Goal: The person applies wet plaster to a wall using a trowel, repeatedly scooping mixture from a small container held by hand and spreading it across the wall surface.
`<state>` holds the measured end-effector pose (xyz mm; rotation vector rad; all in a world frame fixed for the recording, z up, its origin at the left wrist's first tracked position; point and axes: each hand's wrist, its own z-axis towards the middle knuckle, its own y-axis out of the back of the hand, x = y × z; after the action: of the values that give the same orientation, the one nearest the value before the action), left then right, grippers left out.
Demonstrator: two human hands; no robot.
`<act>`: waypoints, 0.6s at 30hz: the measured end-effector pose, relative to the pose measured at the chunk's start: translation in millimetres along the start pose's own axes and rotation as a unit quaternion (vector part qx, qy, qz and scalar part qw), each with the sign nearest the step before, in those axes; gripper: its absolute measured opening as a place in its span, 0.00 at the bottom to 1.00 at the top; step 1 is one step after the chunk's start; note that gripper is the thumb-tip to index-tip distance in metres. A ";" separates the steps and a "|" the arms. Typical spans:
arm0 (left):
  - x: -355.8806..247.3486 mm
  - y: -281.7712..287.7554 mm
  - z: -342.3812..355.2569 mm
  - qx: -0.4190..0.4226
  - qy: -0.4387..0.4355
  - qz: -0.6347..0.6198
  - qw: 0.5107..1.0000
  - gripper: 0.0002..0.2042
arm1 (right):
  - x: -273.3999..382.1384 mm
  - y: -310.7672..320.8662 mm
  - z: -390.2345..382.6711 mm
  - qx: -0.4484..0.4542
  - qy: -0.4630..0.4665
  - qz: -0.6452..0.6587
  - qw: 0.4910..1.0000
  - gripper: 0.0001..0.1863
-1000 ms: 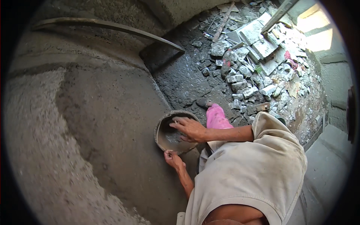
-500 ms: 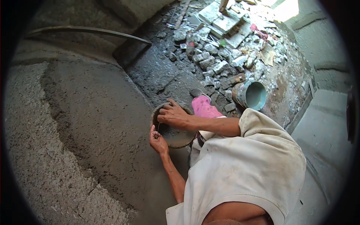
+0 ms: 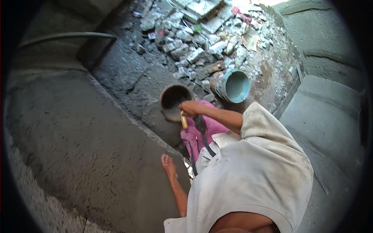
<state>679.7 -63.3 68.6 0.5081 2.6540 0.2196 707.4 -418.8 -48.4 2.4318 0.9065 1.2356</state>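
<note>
My right hand (image 3: 189,108) is closed round a tool with a yellowish wooden handle (image 3: 184,121). The handle's end points back toward me, and the tool's working end cannot be made out. This hand overlaps the near right rim of a round, mortar-smeared bucket (image 3: 165,112), whose inside looks dark and grey. Apart from it, my left hand (image 3: 168,165) is over the near right part of a wet grey mortar surface (image 3: 89,136). Its fingers are loosely bent, with nothing seen in them.
A second bucket (image 3: 217,85), bluish inside, lies tilted right of the first. Broken rubble (image 3: 190,54) spreads over the floor beyond. A long curved strip (image 3: 66,35) is at the upper left. My pink-clad legs (image 3: 190,136) are beside the slab edge.
The dark bucket has gone from between my hands at the mortar surface to the floor side. My right hand now grips the wooden handle, while the left has come away, lower and nearer.
</note>
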 end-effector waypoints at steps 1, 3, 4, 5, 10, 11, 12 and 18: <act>49.1 3.1 -3.9 0.000 0.051 0.006 0.999 0.27 | -33.6 -10.2 12.9 0.009 0.001 -0.013 1.000 0.12; 89.0 -16.0 -37.4 -0.005 0.180 0.060 0.982 0.26 | -115.5 -25.8 44.1 0.027 -0.001 -0.086 0.996 0.10; 113.5 -19.4 -46.6 0.032 0.190 0.111 0.975 0.24 | -145.5 -23.5 51.9 -0.017 -0.047 -0.065 0.997 0.09; 135.4 -18.5 -62.7 0.069 0.194 0.163 0.965 0.23 | -181.2 -18.6 69.3 0.005 -0.047 -0.072 0.996 0.09; 154.6 -31.9 -80.3 0.165 0.326 0.223 0.904 0.26 | -300.8 37.4 132.7 0.055 -0.153 -0.069 0.984 0.20; 152.6 -33.2 -75.8 0.167 0.366 0.203 0.893 0.27 | -321.1 44.4 141.1 0.068 -0.159 -0.091 0.981 0.19; 146.6 -33.6 -64.9 0.164 0.399 0.181 0.884 0.28 | -343.6 48.4 144.0 0.073 -0.176 -0.117 0.975 0.19; 100.7 -27.3 13.0 0.077 0.364 -0.056 0.926 0.36 | -370.3 55.6 122.4 -0.142 -0.368 -0.128 0.910 0.16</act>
<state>592.0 -48.8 12.4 0.3626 3.4391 0.1912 664.3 -692.4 -328.5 2.1679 0.7120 0.2670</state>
